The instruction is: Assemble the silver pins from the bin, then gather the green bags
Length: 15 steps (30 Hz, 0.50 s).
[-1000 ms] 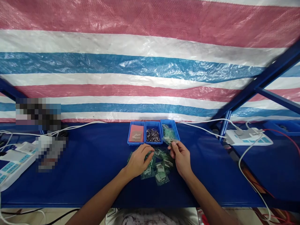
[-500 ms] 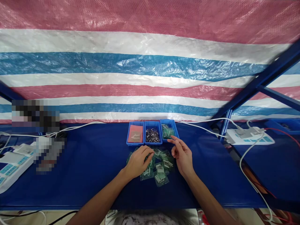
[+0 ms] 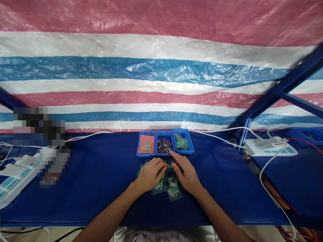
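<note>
A heap of small clear packets with green parts [image 3: 171, 189] lies on the blue table [image 3: 96, 181] in front of me. My left hand [image 3: 150, 174] rests on the heap's left side, fingers curled down over the packets. Over the heap's right side lies my right hand [image 3: 185, 174], fingers stretched toward the middle bin. Behind the heap stand three small blue bins in a row: the left bin [image 3: 146, 144] holds a red sheet, the middle bin [image 3: 164, 146] holds dark metal pins, and the right bin [image 3: 182, 143] holds green packets.
White power strips lie at the left [image 3: 12, 173] and at the right [image 3: 271, 148], with white cables running along the table's back edge. A blue shelf post [image 3: 243, 136] rises at the right. A striped tarp hangs behind the table.
My right hand held a packet at the right bin, let it go there, then moved down and left onto the heap. My left hand stayed on the heap.
</note>
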### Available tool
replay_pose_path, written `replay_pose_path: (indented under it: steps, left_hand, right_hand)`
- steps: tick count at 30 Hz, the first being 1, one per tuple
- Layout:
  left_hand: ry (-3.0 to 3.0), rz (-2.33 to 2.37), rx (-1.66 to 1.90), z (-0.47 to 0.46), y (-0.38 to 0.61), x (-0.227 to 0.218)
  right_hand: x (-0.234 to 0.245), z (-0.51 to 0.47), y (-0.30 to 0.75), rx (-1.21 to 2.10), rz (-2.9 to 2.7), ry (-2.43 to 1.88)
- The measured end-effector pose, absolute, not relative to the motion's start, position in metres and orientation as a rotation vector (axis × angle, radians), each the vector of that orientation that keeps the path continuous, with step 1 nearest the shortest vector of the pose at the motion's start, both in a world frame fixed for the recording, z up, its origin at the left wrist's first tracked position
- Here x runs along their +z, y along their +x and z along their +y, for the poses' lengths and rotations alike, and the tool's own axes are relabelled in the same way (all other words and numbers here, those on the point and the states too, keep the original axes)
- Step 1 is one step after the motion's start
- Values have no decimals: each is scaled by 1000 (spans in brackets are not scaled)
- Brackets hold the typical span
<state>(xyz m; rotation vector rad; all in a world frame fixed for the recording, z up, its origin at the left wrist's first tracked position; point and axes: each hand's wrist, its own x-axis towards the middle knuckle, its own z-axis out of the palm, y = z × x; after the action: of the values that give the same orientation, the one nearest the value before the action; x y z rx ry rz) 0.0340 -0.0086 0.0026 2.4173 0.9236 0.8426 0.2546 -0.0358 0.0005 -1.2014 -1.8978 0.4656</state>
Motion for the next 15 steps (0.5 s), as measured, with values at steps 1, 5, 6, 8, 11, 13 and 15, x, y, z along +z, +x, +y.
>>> replay_pose_path:
  steps: [1,5,6,8,11,13,15]
  left_hand:
    - [2419,921,843,-9,34,3]
    - [2424,908,840,-9,34,3]
    - [2427,906,838,-9,34,3]
    - [2436,902,839,-9,34,2]
    - [2439,902,843,-9,34,1]
    - [2437,902,842,-9,33,0]
    - [2438,902,842,-9,33,0]
  right_hand:
    - [-1,-35,255,455,-1899,-1220]
    - [-8,-33,258,419,-1897,-1285]
    - [-9,-33,259,416,-1903,-1309]
    - [-9,-33,258,416,-1908,-1362]
    - [-7,-34,257,428,-1864,-1417]
    - [-6,-34,257,438,-1803,-1437]
    - [-5,-33,257,434,-1730,-1467]
